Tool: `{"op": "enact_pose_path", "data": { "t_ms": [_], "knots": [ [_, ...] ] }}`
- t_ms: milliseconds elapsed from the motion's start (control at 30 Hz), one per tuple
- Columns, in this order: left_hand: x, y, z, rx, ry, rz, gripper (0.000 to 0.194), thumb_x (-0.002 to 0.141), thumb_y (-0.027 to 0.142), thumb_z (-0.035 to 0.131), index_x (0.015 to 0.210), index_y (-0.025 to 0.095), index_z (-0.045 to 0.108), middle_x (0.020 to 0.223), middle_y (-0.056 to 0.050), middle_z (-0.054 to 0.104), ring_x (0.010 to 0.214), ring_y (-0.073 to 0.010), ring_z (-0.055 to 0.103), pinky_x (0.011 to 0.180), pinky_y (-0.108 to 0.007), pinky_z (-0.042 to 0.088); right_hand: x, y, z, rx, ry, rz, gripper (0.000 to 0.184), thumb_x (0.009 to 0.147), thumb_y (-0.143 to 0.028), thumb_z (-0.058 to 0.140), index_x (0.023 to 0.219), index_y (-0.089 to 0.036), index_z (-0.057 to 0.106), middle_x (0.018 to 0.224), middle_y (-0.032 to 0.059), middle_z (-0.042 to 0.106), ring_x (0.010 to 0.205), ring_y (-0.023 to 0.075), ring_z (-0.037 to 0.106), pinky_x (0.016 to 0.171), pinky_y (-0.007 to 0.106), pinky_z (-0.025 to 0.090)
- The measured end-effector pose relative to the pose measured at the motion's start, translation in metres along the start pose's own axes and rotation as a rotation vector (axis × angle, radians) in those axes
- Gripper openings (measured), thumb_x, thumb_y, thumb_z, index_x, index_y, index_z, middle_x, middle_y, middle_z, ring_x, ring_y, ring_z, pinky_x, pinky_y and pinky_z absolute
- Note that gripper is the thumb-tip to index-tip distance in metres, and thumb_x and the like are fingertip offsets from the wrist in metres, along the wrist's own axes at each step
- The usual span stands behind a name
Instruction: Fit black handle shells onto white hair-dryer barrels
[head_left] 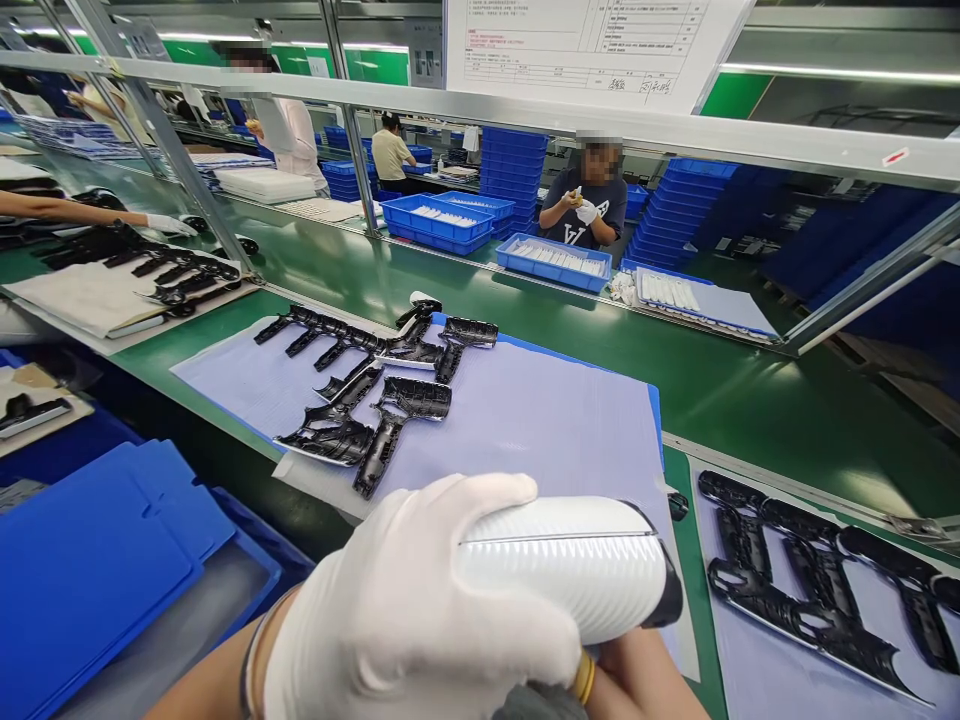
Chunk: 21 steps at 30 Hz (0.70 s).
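My left hand (420, 590), in a white glove, wraps over a white ribbed housing (570, 560) shaped like a hair dryer's barrel. A dark seam runs along its top, and a black rim (666, 590) closes its right end. Below it, at the bottom edge, shows part of my right hand (540, 702) in a grey glove, with a yellow band at the wrist. Its fingers are hidden under the left hand and the housing. Just beyond lie several black pistol-shaped shell halves (409, 400), hollow side up, on a pale sheet (555, 420).
More black shells (810, 600) lie on a sheet to the right. Blue trays (97, 570) sit at lower left. A metal rail (480, 105) crosses above the green bench (750, 380). A co-worker's arm (75, 208) reaches in at left; another person (585, 200) sits opposite, behind a blue bin (551, 268).
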<state>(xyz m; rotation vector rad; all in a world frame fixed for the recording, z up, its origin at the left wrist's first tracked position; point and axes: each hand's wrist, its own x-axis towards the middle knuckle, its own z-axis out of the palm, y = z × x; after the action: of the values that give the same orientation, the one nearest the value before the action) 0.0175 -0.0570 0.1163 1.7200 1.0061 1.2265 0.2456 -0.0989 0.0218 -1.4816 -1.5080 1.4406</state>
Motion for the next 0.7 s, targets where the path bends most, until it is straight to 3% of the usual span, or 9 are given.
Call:
{"op": "enact_pose_path", "data": {
  "t_ms": [67,133,233,333,433,567,633,700],
  "knots": [
    [0.003,-0.002,-0.004,0.105,-0.081,0.16,0.05,0.063,0.017,0.084,0.11,0.031,0.075,0.102,-0.005,0.075,0.092,-0.0251,0.074,0.082,-0.03,0.06,0.0,-0.003,-0.002,0.008,-0.007,-0.033,0.066,0.086,-0.062,0.066,0.14,-0.025,0.055,0.134,0.0169,0.064,0.12,0.0413,0.06,0.095,0.053,0.054],
    [0.005,-0.007,-0.006,0.127,-0.08,0.183,0.058,0.062,0.018,0.086,0.117,0.028,0.07,0.112,-0.007,0.073,0.097,-0.0246,0.073,0.085,-0.029,0.059,0.001,-0.008,-0.006,0.011,-0.024,-0.071,0.066,0.082,-0.065,0.069,0.134,-0.024,0.061,0.13,0.0169,0.066,0.123,0.0421,0.057,0.097,0.053,0.052],
    [0.008,-0.017,-0.004,-0.003,-0.001,-0.064,0.062,0.062,0.025,0.088,0.12,0.026,0.066,0.106,-0.006,0.073,0.079,-0.0192,0.073,0.067,-0.022,0.061,0.006,-0.019,-0.01,0.099,-0.115,-0.127,0.068,0.075,-0.074,0.069,0.118,-0.021,0.068,0.113,0.0145,0.07,0.11,0.0383,0.063,0.092,0.047,0.053],
    [0.013,-0.022,-0.002,-0.1,0.037,-0.286,0.057,0.062,0.028,0.088,0.116,0.023,0.068,0.098,-0.004,0.074,0.072,-0.0174,0.072,0.061,-0.02,0.059,0.014,-0.027,-0.009,0.322,-0.297,-0.156,0.065,0.083,-0.077,0.056,0.108,-0.019,0.068,0.091,0.0094,0.07,0.083,0.0261,0.067,0.076,0.036,0.055],
    [0.019,-0.023,-0.001,-0.148,0.044,-0.331,0.058,0.059,0.029,0.089,0.113,0.021,0.069,0.097,-0.005,0.075,0.077,-0.0196,0.072,0.064,-0.022,0.061,0.02,-0.029,-0.002,0.606,-0.424,-0.101,0.056,0.091,-0.07,0.053,0.112,-0.019,0.063,0.09,0.0079,0.071,0.078,0.0212,0.07,0.07,0.03,0.054],
    [0.021,-0.031,0.006,-0.232,0.044,-0.337,0.062,0.06,0.032,0.09,0.116,0.017,0.066,0.108,-0.008,0.074,0.091,-0.0235,0.072,0.075,-0.028,0.062,0.019,-0.031,0.006,0.875,-0.561,0.011,0.053,0.085,-0.061,0.07,0.118,-0.02,0.062,0.095,0.0075,0.073,0.076,0.0207,0.076,0.068,0.029,0.058],
    [0.017,-0.037,0.014,-0.317,0.064,-0.35,0.072,0.063,0.034,0.089,0.126,0.017,0.059,0.122,-0.012,0.069,0.106,-0.0265,0.069,0.088,-0.033,0.059,0.014,-0.03,0.006,0.862,-0.483,0.026,0.057,0.078,-0.064,0.076,0.116,-0.023,0.065,0.092,0.0053,0.074,0.073,0.0209,0.076,0.064,0.028,0.059],
    [0.012,-0.044,0.021,-0.449,0.065,-0.389,0.098,0.061,0.036,0.091,0.144,0.019,0.042,0.135,-0.016,0.06,0.115,-0.029,0.065,0.096,-0.04,0.056,0.01,-0.027,0.004,0.692,-0.241,-0.006,0.057,0.073,-0.069,0.076,0.111,-0.027,0.068,0.092,0.0059,0.076,0.075,0.025,0.077,0.064,0.032,0.061]
  ]
}}
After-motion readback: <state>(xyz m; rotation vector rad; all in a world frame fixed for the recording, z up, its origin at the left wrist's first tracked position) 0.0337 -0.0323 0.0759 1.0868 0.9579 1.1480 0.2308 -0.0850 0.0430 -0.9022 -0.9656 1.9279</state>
